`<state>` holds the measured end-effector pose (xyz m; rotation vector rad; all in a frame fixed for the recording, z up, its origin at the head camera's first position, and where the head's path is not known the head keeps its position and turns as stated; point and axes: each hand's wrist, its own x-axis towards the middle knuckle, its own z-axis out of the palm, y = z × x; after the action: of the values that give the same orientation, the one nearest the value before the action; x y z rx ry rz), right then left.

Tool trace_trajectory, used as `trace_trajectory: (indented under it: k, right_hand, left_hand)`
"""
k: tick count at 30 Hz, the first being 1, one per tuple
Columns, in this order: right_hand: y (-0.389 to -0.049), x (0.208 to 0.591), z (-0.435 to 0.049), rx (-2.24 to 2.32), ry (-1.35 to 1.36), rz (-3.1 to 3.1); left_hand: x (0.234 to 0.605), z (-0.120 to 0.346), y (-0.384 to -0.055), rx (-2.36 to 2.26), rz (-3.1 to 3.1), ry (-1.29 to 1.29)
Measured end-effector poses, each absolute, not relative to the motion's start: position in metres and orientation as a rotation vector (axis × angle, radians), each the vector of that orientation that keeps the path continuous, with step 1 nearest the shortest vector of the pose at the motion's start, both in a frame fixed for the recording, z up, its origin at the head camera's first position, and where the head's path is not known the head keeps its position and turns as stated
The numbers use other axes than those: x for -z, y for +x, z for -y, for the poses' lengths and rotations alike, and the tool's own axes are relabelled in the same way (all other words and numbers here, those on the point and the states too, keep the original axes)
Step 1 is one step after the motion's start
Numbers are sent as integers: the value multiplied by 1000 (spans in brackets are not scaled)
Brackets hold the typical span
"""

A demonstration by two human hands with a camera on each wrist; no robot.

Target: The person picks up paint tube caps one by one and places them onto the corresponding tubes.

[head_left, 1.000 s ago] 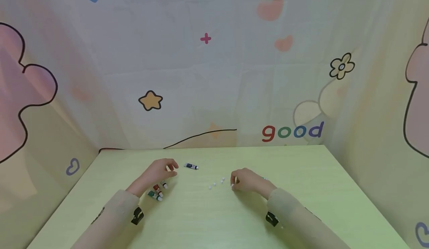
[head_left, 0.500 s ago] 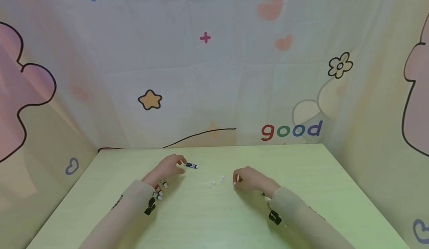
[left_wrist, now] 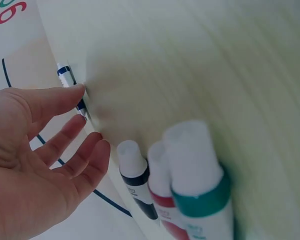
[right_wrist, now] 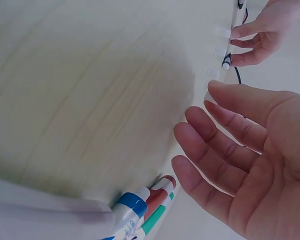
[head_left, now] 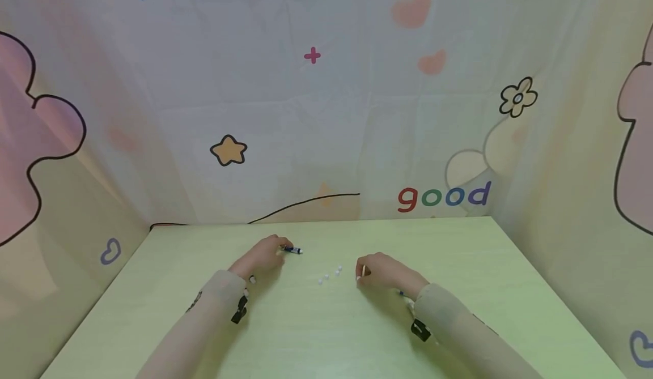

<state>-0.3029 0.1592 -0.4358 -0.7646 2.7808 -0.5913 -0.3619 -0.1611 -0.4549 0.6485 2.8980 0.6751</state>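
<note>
At the back of the table lies a small paint tube (head_left: pixel 294 250) with a dark blue band and a white cap. My left hand (head_left: pixel 266 253) reaches over its near end, index fingertip at the tube and thumb apart from it, fingers loosely bent. Between thumb and index finger my right hand (head_left: pixel 380 270) pinches a small white cap (right_wrist: pixel 208 97). Several similar white caps (head_left: pixel 326 277) lie on the table between both hands. Beneath the left forearm are capped tubes with a black band (left_wrist: pixel 134 172), a red band (left_wrist: pixel 165 201) and a green band (left_wrist: pixel 202 202).
By the right forearm lie more tubes: one blue-banded with a bare threaded nozzle (right_wrist: pixel 129 207), one red-brown (right_wrist: pixel 157 197), one green (right_wrist: pixel 155 218). The pale table (head_left: pixel 316 333) ends at a printed cloth backdrop (head_left: pixel 285 113) behind and at both sides.
My left hand has moved right and away from me until its fingers reach the dark blue tube. The right hand, still pinching the cap, has barely shifted right.
</note>
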Motion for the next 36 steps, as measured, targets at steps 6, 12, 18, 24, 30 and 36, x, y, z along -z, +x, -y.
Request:
trace_trajectory:
  k: [6, 12, 18, 24, 30, 36]
  right_hand:
    - [-302, 436, -157, 578, -756, -2789]
    - [-301, 437, -155, 600, -753, -2782]
    - [-300, 437, -153, 595, -735, -2784]
    - [-300, 437, -154, 591, -741, -2786]
    - [-300, 437, -154, 591, -732, -2787]
    - [-301, 439, -155, 595, -758, -2782]
  left_hand:
    - [456, 158, -362, -673, -2927, 672]
    - [456, 151, -362, -661, -2948, 655]
    - [457, 146, -363, -667, -2938, 633]
    - [461, 148, -364, -688, -2915, 621]
    - [460, 149, -363, -696, -2900, 613]
    - [456, 148, -356, -711, -2862, 582]
